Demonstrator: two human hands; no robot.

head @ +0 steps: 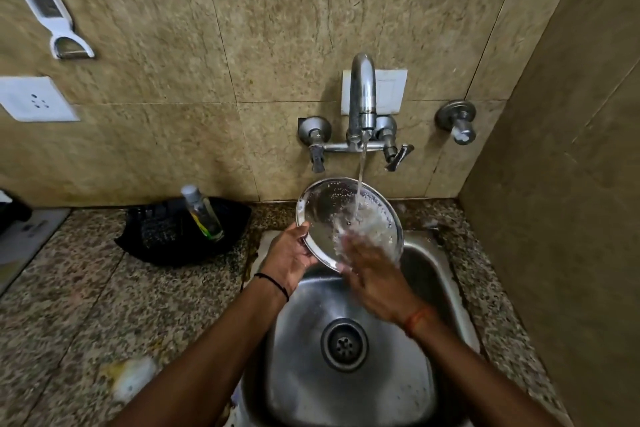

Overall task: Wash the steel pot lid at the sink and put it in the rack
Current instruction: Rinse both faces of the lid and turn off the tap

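Note:
The round steel pot lid (329,204) is held tilted over the steel sink (446,274), under a stream of water from the tap (362,97). My left hand (289,255) grips the lid's lower left rim. My right hand (372,270) lies flat with fingers spread against the lid's wet lower face, blurred. Water and foam splash on the lid's middle. The sink's drain (343,343) shows below my wrists.
A black basket (156,236) with a clear bottle (202,213) stands on the granite counter (69,288) left of the sink. A pale soapy scrubber (133,376) lies near the counter's front. A tiled wall closes the right side. A socket (34,99) is on the left wall.

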